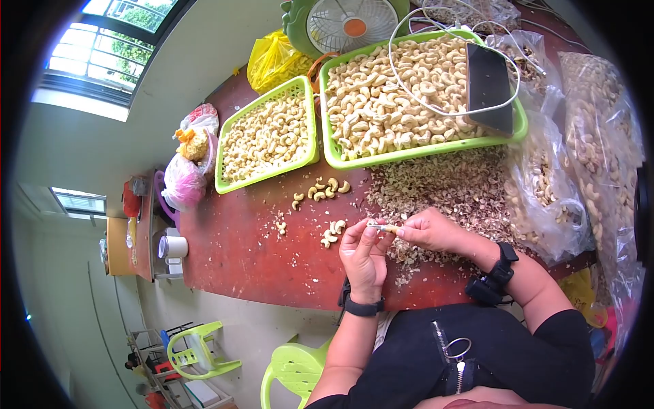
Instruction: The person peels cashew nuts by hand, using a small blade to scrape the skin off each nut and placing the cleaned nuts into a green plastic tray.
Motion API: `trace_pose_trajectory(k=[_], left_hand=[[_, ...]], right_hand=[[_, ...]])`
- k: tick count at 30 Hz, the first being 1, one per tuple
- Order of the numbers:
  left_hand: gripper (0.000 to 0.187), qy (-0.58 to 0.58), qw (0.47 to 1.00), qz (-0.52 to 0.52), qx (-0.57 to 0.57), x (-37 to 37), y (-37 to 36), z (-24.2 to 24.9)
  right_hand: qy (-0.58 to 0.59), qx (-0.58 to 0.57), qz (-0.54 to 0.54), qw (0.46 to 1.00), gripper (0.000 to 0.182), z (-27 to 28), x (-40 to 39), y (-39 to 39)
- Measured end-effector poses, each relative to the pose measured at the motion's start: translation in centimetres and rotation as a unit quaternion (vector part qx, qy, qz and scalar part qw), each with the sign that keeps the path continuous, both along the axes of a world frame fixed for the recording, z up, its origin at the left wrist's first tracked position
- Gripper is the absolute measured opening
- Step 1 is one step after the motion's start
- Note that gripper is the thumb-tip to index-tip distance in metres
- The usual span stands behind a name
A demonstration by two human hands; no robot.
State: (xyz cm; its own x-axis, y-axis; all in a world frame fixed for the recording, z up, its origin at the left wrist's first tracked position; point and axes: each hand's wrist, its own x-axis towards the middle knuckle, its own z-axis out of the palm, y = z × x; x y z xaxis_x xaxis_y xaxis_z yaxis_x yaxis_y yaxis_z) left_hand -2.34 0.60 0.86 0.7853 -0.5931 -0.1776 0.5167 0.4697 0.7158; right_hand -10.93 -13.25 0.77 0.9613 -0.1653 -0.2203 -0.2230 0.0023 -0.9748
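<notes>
In the head view, the left hand (364,253) and the right hand (432,232) met over the red worktop (252,252), near its front edge. Both were pinched shut on one small cashew (381,227), the left holding it from below with fingers curled, the right closed on its other end with what looked like a thin tool; the tool was too small to make out clearly.

The large basket (422,153) at the back held a deep layer of pale cashews, with a dark phone (489,85) lying on them at its right end and a white cable (436,102) looped across. The small basket (266,178) to its left held smaller cashew pieces in a flatter layer. Clear bags (599,157) of nuts were stacked along the right edge. A yellow bag (272,60) and a fan (347,24) stood behind the baskets, and pink bags (182,183) sat at the far left corner.

A spread of husk (449,187) covered the worktop between the large basket and the hands. Loose peeled cashews (325,189) lay in a little group just in front of the small basket, and a few more (332,232) lay just left of the left hand. The left half of the worktop in front of the small basket was mostly bare. A green chair (296,371) stood below the front edge.
</notes>
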Motion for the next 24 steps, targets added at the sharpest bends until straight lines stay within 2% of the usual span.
trace_pose_trajectory(k=[6, 11, 14, 18, 24], left_hand=[[0.013, -0.03, 0.999, -0.008, 0.007, -0.1, 0.2, -0.3], [0.01, -0.06, 0.997, 0.047, 0.002, -1.2, -0.2, 0.1], [0.009, -0.037, 0.998, 0.058, -0.009, -1.5, -0.6, -0.1], [0.011, 0.015, 0.999, 0.037, 0.002, -1.1, -0.6, 0.2], [0.01, 0.003, 1.0, -0.003, -0.003, -0.2, -0.3, 0.1]], right_hand=[[-0.005, -0.013, 0.001, 1.0, 0.039, -0.1, 0.0, 0.0], [-0.013, -0.016, -0.004, 1.0, 0.038, -0.5, 0.1, 0.1], [0.004, 0.052, -0.031, 0.998, 0.038, -1.5, 0.2, 0.1], [-0.011, 0.046, -0.016, 0.999, 0.038, -1.0, 0.1, -0.1], [-0.017, 0.025, 0.0, 1.0, 0.039, -0.8, 0.1, 0.0]])
